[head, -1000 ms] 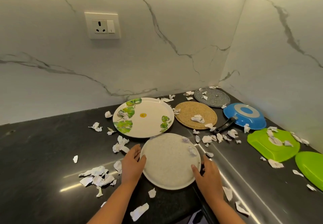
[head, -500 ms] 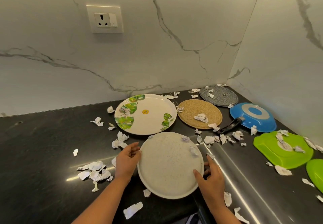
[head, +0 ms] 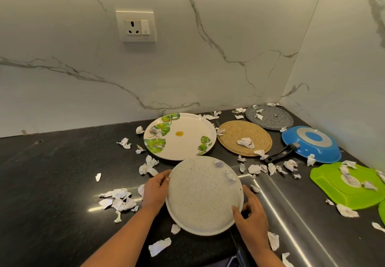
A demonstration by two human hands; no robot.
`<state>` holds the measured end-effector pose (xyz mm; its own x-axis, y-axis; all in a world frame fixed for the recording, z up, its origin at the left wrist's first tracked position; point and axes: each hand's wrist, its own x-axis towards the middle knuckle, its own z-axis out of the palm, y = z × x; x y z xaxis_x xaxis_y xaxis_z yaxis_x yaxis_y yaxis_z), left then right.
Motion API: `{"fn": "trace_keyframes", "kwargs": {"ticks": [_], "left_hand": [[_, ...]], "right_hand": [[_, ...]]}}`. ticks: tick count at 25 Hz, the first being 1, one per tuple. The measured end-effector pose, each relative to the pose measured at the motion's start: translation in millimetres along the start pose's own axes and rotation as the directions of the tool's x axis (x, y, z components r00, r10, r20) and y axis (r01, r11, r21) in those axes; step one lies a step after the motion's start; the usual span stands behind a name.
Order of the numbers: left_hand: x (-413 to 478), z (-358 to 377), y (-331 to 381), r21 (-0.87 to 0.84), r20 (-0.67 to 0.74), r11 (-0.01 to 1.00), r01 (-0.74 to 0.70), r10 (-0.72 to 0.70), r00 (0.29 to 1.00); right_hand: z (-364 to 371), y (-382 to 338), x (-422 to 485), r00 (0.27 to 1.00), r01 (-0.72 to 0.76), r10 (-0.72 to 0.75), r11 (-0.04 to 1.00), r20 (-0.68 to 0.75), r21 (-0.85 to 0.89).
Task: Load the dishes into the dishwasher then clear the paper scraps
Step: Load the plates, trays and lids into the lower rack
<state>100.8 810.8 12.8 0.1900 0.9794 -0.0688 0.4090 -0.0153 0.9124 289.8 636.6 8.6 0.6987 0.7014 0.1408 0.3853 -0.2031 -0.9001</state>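
A speckled white plate (head: 201, 196) lies upside down near the front edge of the black counter, lifted a little and tilted toward me. My left hand (head: 156, 189) grips its left rim, and my right hand (head: 251, 214) grips its lower right rim. Two paper scraps (head: 230, 175) sit on its back. Behind it lie a white plate with green leaves (head: 183, 139), a brown speckled plate (head: 233, 133), a grey plate (head: 270, 117), a blue pan (head: 312, 144) and a green plate (head: 341, 185). Crumpled paper scraps (head: 118, 199) are strewn over the counter. No dishwasher is in view.
White marble walls close the counter at the back and right, meeting in a corner. A wall socket (head: 136, 26) sits on the back wall. A second green plate (head: 382, 212) is cut off at the right edge. The black counter (head: 52, 173) stretches left.
Both hands have raised and tilted the speckled plate toward me. The camera has tipped up, showing more wall.
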Motion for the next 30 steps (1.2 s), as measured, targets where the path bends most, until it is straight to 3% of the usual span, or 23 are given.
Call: {"fn": "trace_keyframes", "kwargs": {"ticks": [5, 8, 13, 16, 19, 24, 30], "left_hand": [[1, -4, 1, -0.022, 0.083, 1.000, 0.017, -0.015, 0.996], [1, -8, 0, -0.052, 0.136, 0.999, 0.002, 0.006, 0.991], [11, -16, -4, -0.159, 0.193, 0.987, 0.025, 0.006, 0.981], [15, -18, -8, -0.191, 0.243, 0.981, 0.036, 0.012, 0.970], [17, -17, -8, -0.215, 0.298, 0.976, 0.033, 0.033, 0.954], [19, -14, 13, -0.386, 0.410, 0.904, 0.185, -0.012, 0.912], [27, -20, 36, -0.502, 0.440, 0.823, 0.266, -0.021, 0.898]], "right_hand": [[-5, -5, 1, 0.982, -0.186, 0.177, 0.961, 0.062, 0.207], [-14, -9, 10, 0.947, -0.319, 0.295, 0.824, 0.126, 0.468], [-1, -28, -7, 0.919, -0.329, 0.376, 0.565, 0.118, 0.756], [5, -39, -19, 0.915, -0.279, 0.397, 0.511, 0.065, 0.813], [-2, -63, -20, 0.935, -0.209, 0.354, 0.552, 0.000, 0.808], [-13, -101, -25, 0.969, -0.080, 0.212, 0.754, -0.126, 0.652], [-11, -120, -28, 0.953, 0.067, 0.089, 0.871, -0.290, 0.488]]}}
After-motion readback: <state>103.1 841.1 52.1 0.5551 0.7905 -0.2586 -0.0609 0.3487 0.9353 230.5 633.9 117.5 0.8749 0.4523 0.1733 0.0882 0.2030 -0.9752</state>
